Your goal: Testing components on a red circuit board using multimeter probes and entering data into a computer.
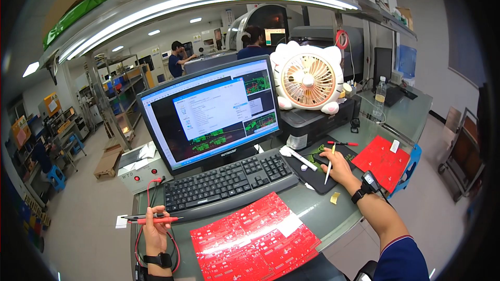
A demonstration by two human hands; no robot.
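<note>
My left hand [155,231] is closed around a pair of test probes, one red [162,220] and one black [151,216], held level beside the keyboard [229,182]. A red cable [149,192] runs from a light grey box [146,171] down toward that hand. My right hand [341,168] rests on the dark mouse pad [315,174], its fingers curled with a slim white pen [330,164] between them. Whatever lies under its palm is hidden. In front of me a red circuit board panel [250,239] lies on the table, below the keyboard.
A monitor [208,119] with windows open stands behind the keyboard. A cat-shaped fan [308,79] sits on a black printer [317,125]. To the right are another red panel [383,161], a red pen [342,143] and a bottle [379,96]. Two people work in the background.
</note>
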